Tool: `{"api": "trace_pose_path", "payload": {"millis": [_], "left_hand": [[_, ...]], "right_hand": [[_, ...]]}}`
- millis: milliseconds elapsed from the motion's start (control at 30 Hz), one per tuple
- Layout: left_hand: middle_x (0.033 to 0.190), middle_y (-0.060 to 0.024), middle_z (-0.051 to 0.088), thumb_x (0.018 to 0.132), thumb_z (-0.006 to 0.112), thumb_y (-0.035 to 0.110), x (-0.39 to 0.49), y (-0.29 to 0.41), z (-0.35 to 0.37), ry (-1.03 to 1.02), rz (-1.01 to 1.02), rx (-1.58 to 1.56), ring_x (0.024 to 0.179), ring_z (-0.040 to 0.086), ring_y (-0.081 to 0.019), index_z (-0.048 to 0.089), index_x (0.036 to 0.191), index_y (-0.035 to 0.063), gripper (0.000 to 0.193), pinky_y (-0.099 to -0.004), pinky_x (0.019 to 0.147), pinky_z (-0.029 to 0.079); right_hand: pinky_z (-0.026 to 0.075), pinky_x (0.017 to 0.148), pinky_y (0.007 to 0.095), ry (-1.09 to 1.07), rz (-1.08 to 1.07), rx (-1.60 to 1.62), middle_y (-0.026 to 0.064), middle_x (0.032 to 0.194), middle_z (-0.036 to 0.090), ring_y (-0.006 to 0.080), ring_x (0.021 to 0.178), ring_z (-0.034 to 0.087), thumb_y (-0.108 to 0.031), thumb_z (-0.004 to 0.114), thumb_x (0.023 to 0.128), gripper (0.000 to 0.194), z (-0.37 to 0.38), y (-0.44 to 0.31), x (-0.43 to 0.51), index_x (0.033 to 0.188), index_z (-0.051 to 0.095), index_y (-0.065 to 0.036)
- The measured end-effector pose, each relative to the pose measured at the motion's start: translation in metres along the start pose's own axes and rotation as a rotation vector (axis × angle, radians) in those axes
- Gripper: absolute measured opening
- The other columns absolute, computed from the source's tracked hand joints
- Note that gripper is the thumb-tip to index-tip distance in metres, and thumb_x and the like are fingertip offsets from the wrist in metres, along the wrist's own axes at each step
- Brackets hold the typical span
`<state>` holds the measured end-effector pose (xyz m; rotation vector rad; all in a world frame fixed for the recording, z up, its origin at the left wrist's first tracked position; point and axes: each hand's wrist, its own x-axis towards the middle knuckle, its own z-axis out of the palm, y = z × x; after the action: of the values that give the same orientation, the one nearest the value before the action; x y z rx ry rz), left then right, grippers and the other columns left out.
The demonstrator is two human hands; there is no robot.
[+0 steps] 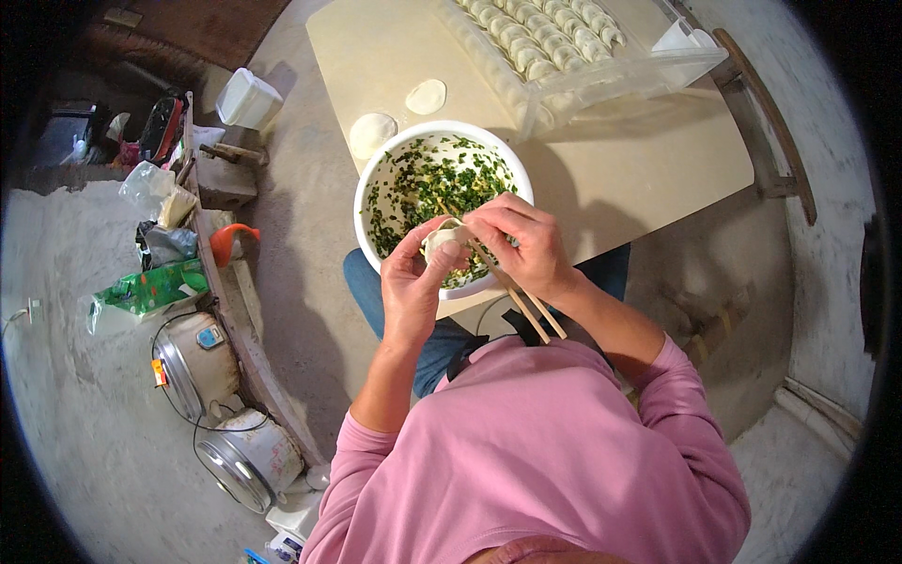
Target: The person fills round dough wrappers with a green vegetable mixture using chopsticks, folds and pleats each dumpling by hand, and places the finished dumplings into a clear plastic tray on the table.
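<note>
Over a white bowl [364, 233] of chopped green filling [451, 173], my left hand [419, 271] holds a partly folded dumpling [442, 240], its thumb across the dough. The fingertips of my right hand [525, 243] pinch the dumpling's right edge. A pair of wooden chopsticks [525, 307] passes below my right hand, tips towards the filling; whether that hand grips them is hidden. Two round dough wrappers [373, 135] [426, 96] lie beside the bowl on the table. At the table's far side, rows of shaped dumplings [542, 35] fill a clear plastic container [606, 88].
The pale tabletop [655, 166] extends right of the bowl, with a wooden chair part [775, 120] beyond it. On the left, a shelf edge [225, 317] runs beside two rice cookers [201, 363] [250, 455], plastic bags [151, 289] and an orange funnel-like object [229, 243]. A white tub [248, 100] stands nearby.
</note>
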<state>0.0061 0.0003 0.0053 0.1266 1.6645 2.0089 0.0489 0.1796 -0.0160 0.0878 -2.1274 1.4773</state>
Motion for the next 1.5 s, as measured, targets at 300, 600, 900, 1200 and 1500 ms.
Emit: {"api": "trace_pose_path", "payload": {"millis": [300,600,900,1200,1500], "left_hand": [[0.107,-0.0078,0.074,0.101,0.072,0.010,-0.003,0.008,0.007,0.003,0.034,0.107,0.089,0.070,-0.0125,0.062,0.137,-0.0063,0.041,-0.0258,0.080,0.056],[0.110,-0.0096,0.074,0.101,0.071,0.007,-0.004,0.007,0.007,-0.023,0.055,0.090,0.089,0.070,-0.0136,0.060,0.140,-0.0063,0.043,-0.0268,0.082,0.059],[0.108,-0.0093,0.074,0.099,0.075,0.013,-0.004,0.005,0.005,-0.031,0.023,0.066,0.088,0.071,-0.0135,0.059,0.141,-0.0057,0.048,-0.0290,0.082,0.061],[0.113,-0.0121,0.073,0.100,0.073,0.010,-0.005,0.014,0.009,-0.054,0.040,0.170,0.093,0.073,-0.0165,0.055,0.144,-0.0075,0.051,-0.0310,0.082,0.063],[0.117,-0.0126,0.072,0.098,0.073,0.005,-0.002,0.024,0.007,-0.104,0.016,0.324,0.096,0.071,-0.0139,0.053,0.147,-0.0051,0.054,-0.0283,0.083,0.061]], "right_hand": [[0.056,0.081,0.0342,-0.154,0.018,0.057,0.0086,0.099,0.067,0.0220,0.091,0.069,-0.011,0.076,0.094,0.018,-0.011,-0.005,0.011,0.110,0.076,-0.002],[0.057,0.076,0.0346,-0.085,0.049,0.056,0.0081,0.095,0.068,0.0224,0.084,0.069,-0.007,0.077,0.092,0.010,-0.008,-0.007,0.005,0.099,0.073,0.000],[0.057,0.074,0.0345,-0.037,-0.086,-0.019,0.0079,0.095,0.071,0.0228,0.085,0.070,-0.004,0.077,0.090,0.011,-0.006,-0.002,0.003,0.101,0.076,-0.001],[0.057,0.076,0.0352,-0.108,-0.167,-0.051,0.0080,0.096,0.071,0.0231,0.087,0.068,-0.005,0.077,0.091,0.016,-0.010,-0.001,0.010,0.106,0.077,-0.003],[0.056,0.078,0.0381,-0.178,-0.145,-0.002,0.0074,0.095,0.069,0.0265,0.089,0.067,-0.004,0.078,0.088,0.014,-0.012,-0.007,0.017,0.102,0.076,-0.004]]}}
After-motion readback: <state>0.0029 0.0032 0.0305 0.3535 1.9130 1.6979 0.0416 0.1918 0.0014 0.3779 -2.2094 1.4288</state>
